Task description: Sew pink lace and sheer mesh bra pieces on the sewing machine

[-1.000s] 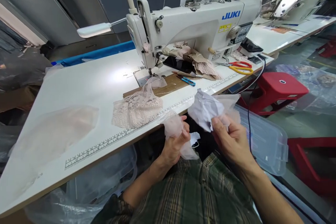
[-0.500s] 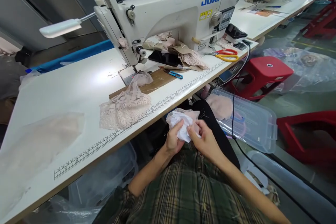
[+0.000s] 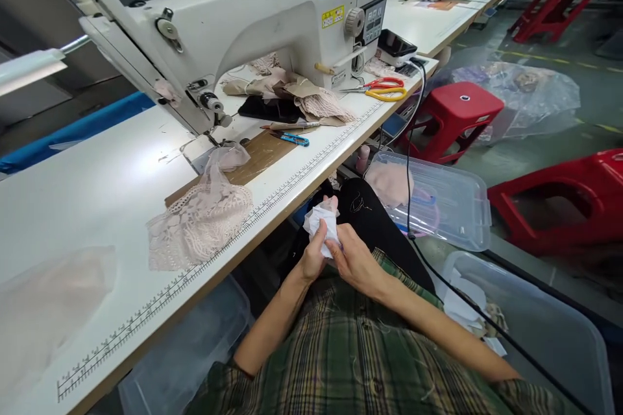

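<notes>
The crumpled white wad (image 3: 322, 228) that was spread wide and held up near the table edge a second ago is now squeezed small and held low over the lap, just below the near edge of the sewing table (image 3: 97, 188). The left hand (image 3: 314, 258) cups it from the left with thumb and fingers closed on the material, and the right hand (image 3: 354, 260) presses in from the right, its fingers curled against the wad as well — both hands clamped on the one bundle and touching each other. In the oldest picture the hands were apart, the left bunching a sheer pinkish piece and the right lifting the white piece; half a second ago they had come together, and now the bundle is tighter still, with only a hint of pink showing at its top. Judging from that, the loose material has been gathered and compacted into one handful. The view has also swung: the JUKI sewing machine (image 3: 272, 19) sits higher and further left in the picture, and more of the floor on the right shows, with the clear plastic bin (image 3: 452, 207) holding pink fabric just right of the hands and a red stool (image 3: 460, 117) beyond it. On the table the lace piece (image 3: 199, 224) lies under the needle area as before — untouched — with the scissors (image 3: 384, 89) far right by the machine.
</notes>
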The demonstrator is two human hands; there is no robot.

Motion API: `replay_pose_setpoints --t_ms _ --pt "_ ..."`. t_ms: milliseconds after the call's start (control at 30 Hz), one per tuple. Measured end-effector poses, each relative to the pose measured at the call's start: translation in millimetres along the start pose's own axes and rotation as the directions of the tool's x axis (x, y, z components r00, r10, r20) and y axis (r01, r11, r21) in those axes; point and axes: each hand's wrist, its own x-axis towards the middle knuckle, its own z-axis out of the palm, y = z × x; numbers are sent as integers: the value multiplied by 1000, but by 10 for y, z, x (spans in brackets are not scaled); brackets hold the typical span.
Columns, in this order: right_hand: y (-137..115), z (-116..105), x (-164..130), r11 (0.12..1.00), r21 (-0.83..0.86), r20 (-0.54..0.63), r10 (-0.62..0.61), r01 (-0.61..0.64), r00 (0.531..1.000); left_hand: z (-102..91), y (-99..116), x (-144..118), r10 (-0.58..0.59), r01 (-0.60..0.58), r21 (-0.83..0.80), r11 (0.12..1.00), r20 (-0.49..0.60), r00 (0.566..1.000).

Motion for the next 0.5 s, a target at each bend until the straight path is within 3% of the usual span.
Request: replay_pose_setpoints --t_ms 67,133,200,267,333,500 --pt "-10 -87 54 981 165 44 94 -100 995 -70 47 32 -11 5 108 994 56 998" --pt "-21 -216 149 887 388 222 172 -249 960 -136 147 57 -14 -10 185 983 129 992" --pt "-26 -366 266 748 513 466 170 -421 869 -189 294 71 14 -68 290 955 183 983" --pt "-22 -510 386 691 499 626 129 -523 769 -228 452 74 28 -115 428 897 204 979" --pt "-8 -627 496 718 442 698 102 -538 709 -253 580 71 10 -114 498 860 208 978" --pt "31 -807 698 807 306 788 83 -505 610 -248 692 66 -68 -30 482 876 184 981"
